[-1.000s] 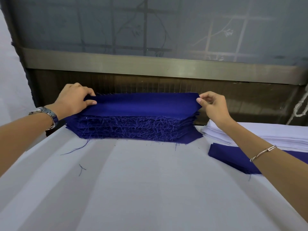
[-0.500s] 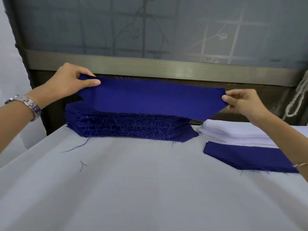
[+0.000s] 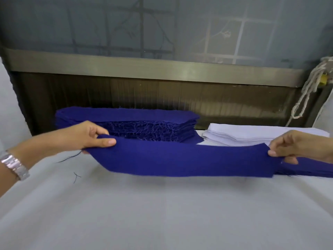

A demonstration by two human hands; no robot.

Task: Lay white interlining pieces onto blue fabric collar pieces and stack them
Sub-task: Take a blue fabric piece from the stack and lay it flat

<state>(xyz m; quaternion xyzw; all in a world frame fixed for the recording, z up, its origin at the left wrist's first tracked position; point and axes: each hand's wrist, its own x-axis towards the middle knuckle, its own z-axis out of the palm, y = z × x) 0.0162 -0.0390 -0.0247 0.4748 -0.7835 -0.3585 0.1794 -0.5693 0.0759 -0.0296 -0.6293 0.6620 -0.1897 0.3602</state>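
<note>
Nearby, blue stack (image 3: 126,114), interlining pile (image 3: 252,132), rope (image 3: 318,75), held piece (image 3: 180,159) hiding pile's front

Head-worn view, looking forward and down, close over the table (image 3: 162,213)

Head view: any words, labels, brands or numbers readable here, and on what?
None readable.
The held blue collar piece, the blue stack and the white interlining stack carry no print.
The wristwatch shows only its band.
The yellow patch by the rope is too small to read.
</note>
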